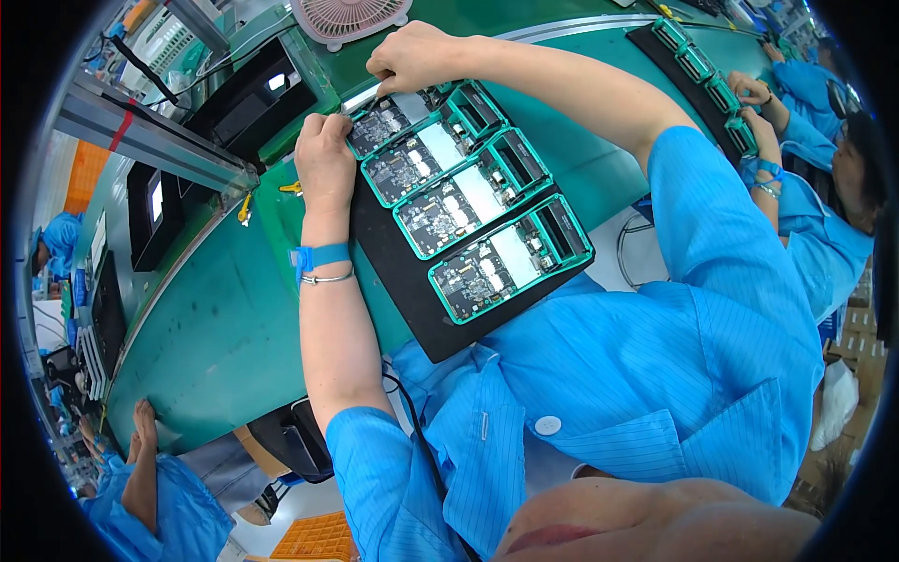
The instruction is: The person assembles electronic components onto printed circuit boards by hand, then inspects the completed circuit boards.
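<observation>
Several green-framed device housings with exposed circuit boards lie in a row on a black board (403,300). The nearest housing (487,276) sits a little apart from the others. At the far end of the row, my left hand (325,155) is closed at the left corner of the farthest housing (379,126), its fingers curled against the edge. My right hand (417,58) reaches over that housing's far edge, fingers bent down and pinched together; whatever they hold is hidden. A blue wrist strap (328,256) with a cord clip circles my left wrist.
A pink fan (351,14) stands beyond the housings. Black boxes with lit openings (253,98) are at the left, beside a metal post (159,140) and a yellow clip (245,208). On the right, a co-worker's hands (754,108) are at another row of green housings (695,64).
</observation>
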Demonstrator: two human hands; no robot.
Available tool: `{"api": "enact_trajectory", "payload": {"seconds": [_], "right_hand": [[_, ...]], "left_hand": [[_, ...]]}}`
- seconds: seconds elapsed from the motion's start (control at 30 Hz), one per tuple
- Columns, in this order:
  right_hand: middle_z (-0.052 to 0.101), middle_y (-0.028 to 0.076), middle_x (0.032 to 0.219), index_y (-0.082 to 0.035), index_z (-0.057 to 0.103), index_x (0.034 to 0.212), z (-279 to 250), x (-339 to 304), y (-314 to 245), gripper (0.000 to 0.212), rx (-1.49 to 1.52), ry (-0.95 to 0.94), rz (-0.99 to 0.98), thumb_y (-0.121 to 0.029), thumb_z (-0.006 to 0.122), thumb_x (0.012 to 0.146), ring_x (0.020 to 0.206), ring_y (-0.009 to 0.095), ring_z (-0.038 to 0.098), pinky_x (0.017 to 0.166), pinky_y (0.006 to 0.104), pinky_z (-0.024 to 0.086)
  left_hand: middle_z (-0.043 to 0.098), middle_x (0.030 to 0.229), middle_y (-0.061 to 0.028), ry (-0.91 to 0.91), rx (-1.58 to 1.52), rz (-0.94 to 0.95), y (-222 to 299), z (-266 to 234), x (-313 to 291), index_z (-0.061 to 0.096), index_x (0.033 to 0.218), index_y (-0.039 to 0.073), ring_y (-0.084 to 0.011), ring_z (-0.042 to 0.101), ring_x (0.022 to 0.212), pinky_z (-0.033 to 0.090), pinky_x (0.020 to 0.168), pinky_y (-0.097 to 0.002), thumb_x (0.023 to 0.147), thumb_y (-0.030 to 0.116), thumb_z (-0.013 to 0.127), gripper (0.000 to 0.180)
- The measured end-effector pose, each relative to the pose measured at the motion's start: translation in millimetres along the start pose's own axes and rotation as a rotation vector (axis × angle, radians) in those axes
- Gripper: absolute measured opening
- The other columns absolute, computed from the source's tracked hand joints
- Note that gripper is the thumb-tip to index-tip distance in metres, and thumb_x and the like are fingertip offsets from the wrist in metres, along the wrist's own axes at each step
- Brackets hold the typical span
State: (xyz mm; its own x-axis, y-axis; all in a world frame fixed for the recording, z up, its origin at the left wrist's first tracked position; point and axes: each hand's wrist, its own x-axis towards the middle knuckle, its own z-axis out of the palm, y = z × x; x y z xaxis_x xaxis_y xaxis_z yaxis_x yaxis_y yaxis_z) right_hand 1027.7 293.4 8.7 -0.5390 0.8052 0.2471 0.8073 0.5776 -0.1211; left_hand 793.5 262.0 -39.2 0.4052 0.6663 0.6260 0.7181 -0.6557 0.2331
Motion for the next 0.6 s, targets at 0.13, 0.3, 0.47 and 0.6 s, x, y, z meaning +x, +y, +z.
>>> {"api": "enact_trajectory", "payload": {"seconds": [0.13,0.3,0.47,0.6], "right_hand": [[0.068,0.007,0.072,-0.01,0.07,0.081,0.4,-1.0,-1.7,0.029,-0.027,-0.01,0.007,-0.039,0.076,0.082,0.071,0.028,0.068,0.063,0.0426,0.05],[0.067,0.007,0.072,-0.01,0.067,0.082,6.5,2.2,1.8,0.029,-0.03,0.024,-0.032,-0.038,0.075,0.082,0.07,0.03,0.067,0.063,0.0434,0.049],[0.066,0.006,0.071,-0.01,0.065,0.081,5.7,1.2,-1.3,0.029,-0.056,0.015,-0.032,-0.037,0.075,0.083,0.071,0.029,0.067,0.063,0.0436,0.049],[0.066,0.006,0.072,-0.01,0.064,0.081,5.6,-2.0,-1.4,0.029,-0.059,0.019,-0.008,-0.038,0.074,0.083,0.072,0.029,0.067,0.063,0.0433,0.05]], "left_hand": [[0.06,0.085,-0.012,0.003,-0.001,0.009,1.2,-0.2,0.3,0.07,0.091,0.007,-0.0322,0.064,0.08,0.052,0.07,-0.0416,0.088,0.003,0.067,0.006],[0.059,0.085,-0.0111,0.016,-0.015,0.012,3.4,-0.1,1.9,0.067,0.086,0.007,-0.0333,0.062,0.082,0.05,0.072,-0.0435,0.08,0.0,0.066,0.009],[0.059,0.084,-0.0114,0.017,-0.014,0.013,3.5,0.1,0.5,0.068,0.087,0.006,-0.0332,0.062,0.081,0.05,0.072,-0.0436,0.08,0.0,0.066,0.009],[0.058,0.084,-0.0119,0.017,-0.02,0.011,4.0,1.3,-0.5,0.067,0.086,0.006,-0.0334,0.062,0.081,0.05,0.071,-0.0436,0.08,-0.001,0.066,0.01]]}}
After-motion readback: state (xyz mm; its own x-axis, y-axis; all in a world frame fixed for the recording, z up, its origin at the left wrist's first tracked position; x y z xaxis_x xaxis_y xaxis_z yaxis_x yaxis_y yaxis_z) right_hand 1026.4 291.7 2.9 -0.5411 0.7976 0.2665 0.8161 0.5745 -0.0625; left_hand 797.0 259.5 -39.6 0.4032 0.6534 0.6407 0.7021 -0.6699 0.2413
